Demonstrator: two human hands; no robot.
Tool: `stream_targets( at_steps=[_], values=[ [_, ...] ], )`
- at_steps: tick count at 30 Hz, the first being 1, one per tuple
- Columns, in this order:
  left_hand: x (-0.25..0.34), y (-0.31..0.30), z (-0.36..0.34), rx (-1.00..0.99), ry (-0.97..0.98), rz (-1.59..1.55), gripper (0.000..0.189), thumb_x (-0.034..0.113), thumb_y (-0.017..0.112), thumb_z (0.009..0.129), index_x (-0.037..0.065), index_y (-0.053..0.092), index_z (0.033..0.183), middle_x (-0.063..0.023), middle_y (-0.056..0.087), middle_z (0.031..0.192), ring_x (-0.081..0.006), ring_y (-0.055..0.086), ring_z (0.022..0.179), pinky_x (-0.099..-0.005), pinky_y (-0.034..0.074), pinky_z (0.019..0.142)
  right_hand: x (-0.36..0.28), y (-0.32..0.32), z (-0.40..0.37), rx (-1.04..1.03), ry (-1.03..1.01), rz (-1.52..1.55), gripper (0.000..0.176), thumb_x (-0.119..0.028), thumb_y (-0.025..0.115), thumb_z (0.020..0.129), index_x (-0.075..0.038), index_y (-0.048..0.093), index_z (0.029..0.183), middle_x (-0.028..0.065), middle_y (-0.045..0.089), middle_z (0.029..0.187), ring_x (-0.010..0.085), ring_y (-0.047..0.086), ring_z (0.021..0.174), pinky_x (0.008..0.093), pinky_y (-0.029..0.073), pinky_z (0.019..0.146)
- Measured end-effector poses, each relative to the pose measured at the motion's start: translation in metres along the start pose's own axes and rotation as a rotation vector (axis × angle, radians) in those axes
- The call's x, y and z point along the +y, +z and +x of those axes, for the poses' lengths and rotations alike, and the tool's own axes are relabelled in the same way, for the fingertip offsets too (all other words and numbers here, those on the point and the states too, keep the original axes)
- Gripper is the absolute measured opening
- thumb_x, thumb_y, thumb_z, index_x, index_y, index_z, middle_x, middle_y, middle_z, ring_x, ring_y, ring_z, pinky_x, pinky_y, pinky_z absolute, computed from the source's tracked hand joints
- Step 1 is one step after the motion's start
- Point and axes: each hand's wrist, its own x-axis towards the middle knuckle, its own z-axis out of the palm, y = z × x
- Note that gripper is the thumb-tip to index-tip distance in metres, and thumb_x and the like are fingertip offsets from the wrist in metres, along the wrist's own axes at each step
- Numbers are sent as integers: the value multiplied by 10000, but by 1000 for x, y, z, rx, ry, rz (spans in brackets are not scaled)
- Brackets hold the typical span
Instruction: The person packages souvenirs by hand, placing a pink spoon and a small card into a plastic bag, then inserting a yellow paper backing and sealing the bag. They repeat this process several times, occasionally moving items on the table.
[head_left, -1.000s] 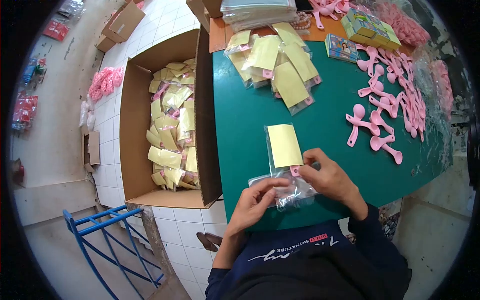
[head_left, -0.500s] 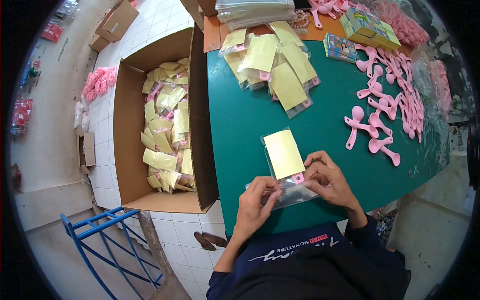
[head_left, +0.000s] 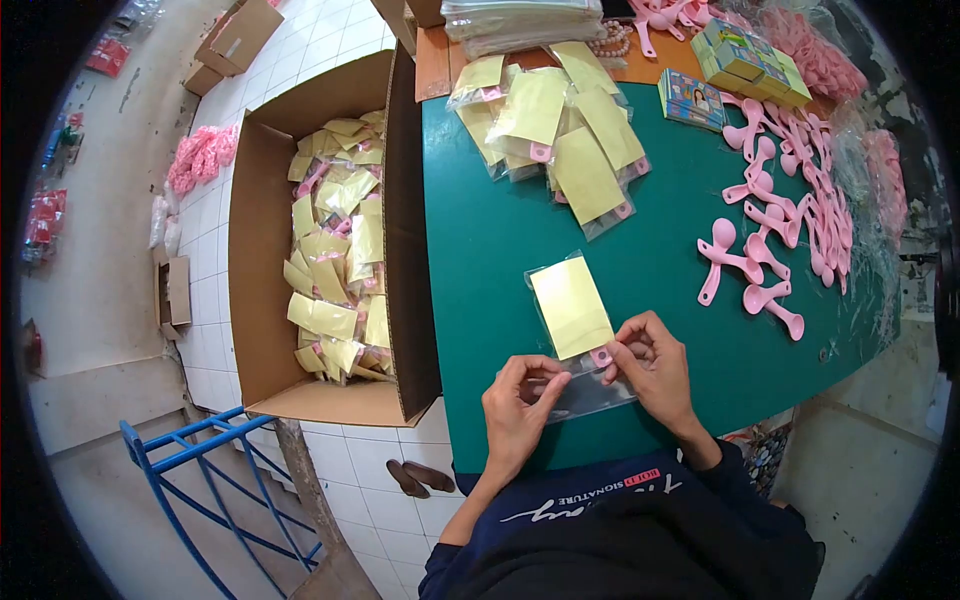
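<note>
My left hand point(head_left: 518, 412): fingertips pinched on clear mouth of packet point(head_left: 585, 393). My right hand point(head_left: 652, 368): pinching same mouth beside pink tab point(head_left: 600, 356). Packet flat on green table point(head_left: 490, 250), near my edge. Contents mostly hidden behind yellow card point(head_left: 570, 305). Cardboard box point(head_left: 405, 200) beside table, heaped with filled packets point(head_left: 335, 250); count unclear.

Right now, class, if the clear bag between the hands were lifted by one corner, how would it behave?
The bag likely sags at its near end, where the film wrinkles between the left hand and right hand. The yellow card lies flat, so that part probably stays stiffer. Glossy film may slip.
</note>
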Motion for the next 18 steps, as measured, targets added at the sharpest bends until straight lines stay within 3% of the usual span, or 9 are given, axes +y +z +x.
stream_targets(
  at_steps=[7, 10, 13, 16, 18],
  values=[
    [-4, 1, -1, 17, -11, -164, 198, 29, 624, 852, 34, 529, 1027, -20, 581, 849, -51, 527, 705, -179, 421, 573, 5, 3, -2, 7, -85, 10, 88, 5, 557, 876, 30, 511, 946, 70, 580, 767, 112, 619, 644, 228, 503, 546],
    [-5, -2, -2, -11, -44, -81, 219, 0, 630, 836, -14, 546, 1037, -48, 577, 952, -61, 553, 760, -174, 451, 609, -1, 3, -2, -5, -68, -52, 190, 16, 549, 874, 29, 564, 1063, 72, 571, 801, 115, 617, 648, 231, 507, 555],
    [-3, -3, -3, -24, 0, -29, 321, 23, 604, 860, 30, 508, 1166, -4, 583, 813, -39, 516, 684, -177, 415, 571, 4, 3, -4, -4, -57, -66, 278, 21, 547, 870, 7, 579, 1146, 71, 562, 824, 122, 618, 659, 224, 508, 562],
    [0, -5, -4, -41, 0, -56, 400, 12, 608, 848, 19, 484, 1228, -36, 587, 913, -50, 524, 736, -175, 433, 599, -4, 2, -5, -24, -95, -124, 286, 3, 555, 867, -5, 584, 1151, 87, 570, 836, 123, 622, 668, 231, 504, 577],
    [13, -7, 2, -28, 162, 29, 400, 7, 626, 829, 0, 500, 1209, -77, 549, 1053, -78, 556, 776, -187, 468, 594, -20, -3, -1, -87, -152, -286, 276, -23, 560, 867, -10, 589, 1141, 100, 582, 866, 129, 624, 699, 243, 503, 597]
  ],
)
